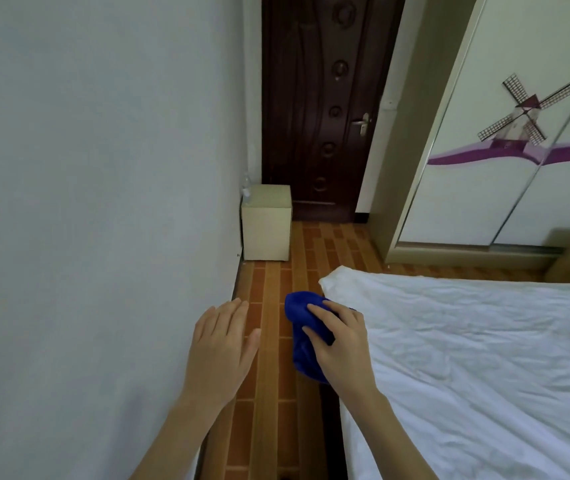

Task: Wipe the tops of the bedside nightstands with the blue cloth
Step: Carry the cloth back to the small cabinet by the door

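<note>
Left hand [223, 351] is empty, fingers spread flat. Right hand [340, 344] grips the bunched blue cloth [302, 327] just beside it. Nightstand [267, 223] sits well ahead of both hands, untouched by the cloth; wiping there looks not yet begun.

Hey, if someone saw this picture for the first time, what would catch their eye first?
Probably the bright blue cloth bunched in the right hand at the bed's near corner, with the open left hand beside it over the brick-pattern floor. Next, the windmill picture on the wardrobe at upper right, and the small cream nightstand against the wall by the dark door.
</note>
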